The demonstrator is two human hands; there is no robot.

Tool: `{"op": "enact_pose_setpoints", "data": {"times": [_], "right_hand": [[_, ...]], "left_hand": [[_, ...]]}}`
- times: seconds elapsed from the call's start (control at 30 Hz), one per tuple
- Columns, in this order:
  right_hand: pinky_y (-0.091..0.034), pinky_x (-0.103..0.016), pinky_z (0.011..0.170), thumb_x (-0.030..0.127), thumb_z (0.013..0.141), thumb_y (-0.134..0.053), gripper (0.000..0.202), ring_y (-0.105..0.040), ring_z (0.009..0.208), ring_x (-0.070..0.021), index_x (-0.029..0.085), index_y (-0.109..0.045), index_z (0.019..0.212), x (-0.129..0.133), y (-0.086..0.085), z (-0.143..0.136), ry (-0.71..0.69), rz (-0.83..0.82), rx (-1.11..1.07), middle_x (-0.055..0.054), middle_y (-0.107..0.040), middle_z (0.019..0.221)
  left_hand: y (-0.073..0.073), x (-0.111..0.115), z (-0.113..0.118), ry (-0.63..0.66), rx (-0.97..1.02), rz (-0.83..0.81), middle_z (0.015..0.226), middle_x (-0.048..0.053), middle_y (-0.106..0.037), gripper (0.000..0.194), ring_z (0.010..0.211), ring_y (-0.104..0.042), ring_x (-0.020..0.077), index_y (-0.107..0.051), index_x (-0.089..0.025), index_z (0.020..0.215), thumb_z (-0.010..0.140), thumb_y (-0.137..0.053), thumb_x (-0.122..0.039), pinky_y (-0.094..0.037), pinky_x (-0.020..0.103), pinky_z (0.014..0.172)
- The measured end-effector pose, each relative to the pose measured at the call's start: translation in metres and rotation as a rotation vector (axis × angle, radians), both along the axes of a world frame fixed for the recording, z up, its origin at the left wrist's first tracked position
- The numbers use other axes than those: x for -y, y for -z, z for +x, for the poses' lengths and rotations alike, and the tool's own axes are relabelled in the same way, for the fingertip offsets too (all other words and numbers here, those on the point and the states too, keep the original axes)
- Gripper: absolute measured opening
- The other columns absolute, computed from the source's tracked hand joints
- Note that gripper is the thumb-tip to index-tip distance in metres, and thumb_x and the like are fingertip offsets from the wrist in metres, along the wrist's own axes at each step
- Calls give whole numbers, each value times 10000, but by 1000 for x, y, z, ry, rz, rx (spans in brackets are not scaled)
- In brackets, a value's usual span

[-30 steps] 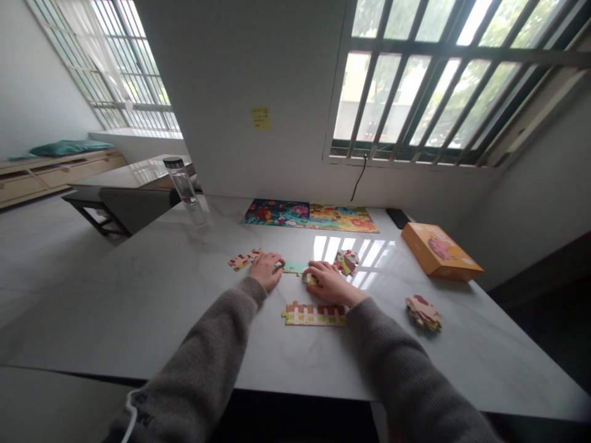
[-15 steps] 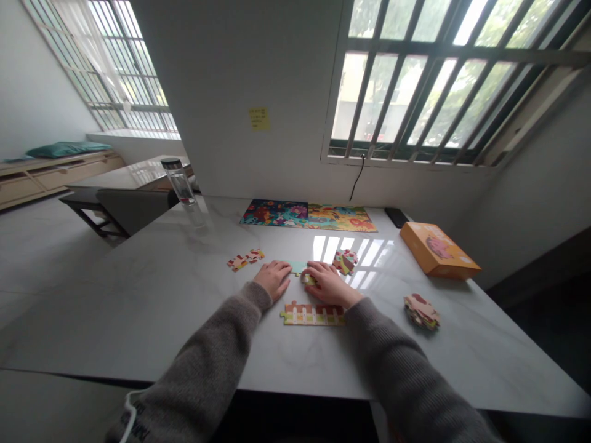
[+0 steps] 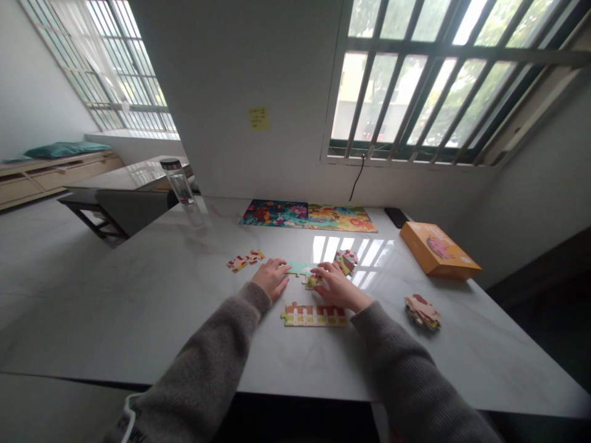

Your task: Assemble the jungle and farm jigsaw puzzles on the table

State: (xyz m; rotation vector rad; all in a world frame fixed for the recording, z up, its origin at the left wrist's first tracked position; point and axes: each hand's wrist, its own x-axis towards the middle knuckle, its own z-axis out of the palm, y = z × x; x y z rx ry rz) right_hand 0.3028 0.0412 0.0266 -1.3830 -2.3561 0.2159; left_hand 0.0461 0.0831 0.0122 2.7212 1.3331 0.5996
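A pale green puzzle strip [image 3: 299, 268] lies flat on the table between my hands. My left hand [image 3: 271, 278] rests at its left end, fingers stretched out and thumb apart, fingertips touching or just beside the edge. Against the strip's lower right side is a yellow-green puzzle piece [image 3: 312, 282]. My right hand [image 3: 340, 288] has its fingers and thumb around this piece, hiding its right part. Nearer to me lies a joined row of fence-patterned puzzle pieces [image 3: 314, 315].
Loose puzzle pieces lie at left [image 3: 245, 261], beyond my right hand [image 3: 347, 261], and in a pile [image 3: 423, 312] at right. Farther back are two colourful picture sheets [image 3: 308, 215], a phone [image 3: 396, 217], an orange box [image 3: 438, 249] and a glass bottle [image 3: 179, 183].
My right hand has shifted slightly right and its fingers have spread, showing more of the yellow-green piece and the pale green strip. My left hand has barely moved.
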Motion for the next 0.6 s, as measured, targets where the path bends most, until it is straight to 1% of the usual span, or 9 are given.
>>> {"op": "enact_pose_setpoints", "data": {"times": [0.07,0.17,0.27,0.33,0.43,0.6], "right_hand": [[-446,-429,1032,228,857,-676,407,-522,1123,-271,181,-634,1260,3,0,5,-7,-11,16,-138,-576,1229],[-444,-415,1035,207,870,-650,395,-514,1125,-264,195,-634,1265,8,2,5,-21,0,23,-128,-571,1226],[-448,-402,1036,187,897,-613,358,-508,1151,-261,185,-635,1254,7,5,0,-23,16,9,-133,-574,1225],[-455,-408,1030,179,910,-600,324,-507,1155,-262,188,-645,1231,2,6,-5,-26,20,-3,-132,-582,1225],[-463,-426,1016,191,926,-597,303,-509,1143,-266,201,-652,1223,-9,8,-8,-13,26,-10,-128,-595,1231],[-449,-399,1039,180,941,-570,301,-494,1166,-256,189,-645,1232,-24,11,-11,4,33,-21,-117,-600,1260]], "left_hand": [[-3,1,-3,-44,-12,12,1276,124,-596,374,1170,-513,312,-639,-189,1263,904,-569,-266,-445,483,1012],[-4,4,-5,-106,-71,-13,1245,118,-612,368,1133,-522,334,-653,-220,1249,899,-589,-315,-461,511,964],[0,2,-7,-83,-84,-39,1232,126,-612,339,1126,-527,327,-667,-216,1217,913,-563,-324,-469,494,959],[5,-2,-8,-57,-44,-32,1239,133,-603,337,1144,-523,314,-661,-200,1216,913,-551,-298,-460,475,993],[10,-10,-9,-74,12,-27,1257,135,-588,355,1176,-513,304,-648,-195,1232,897,-563,-274,-441,465,1038],[11,-15,-10,-113,10,-44,1300,159,-566,397,1209,-503,322,-625,-161,1268,896,-569,-286,-413,481,1079]]}}
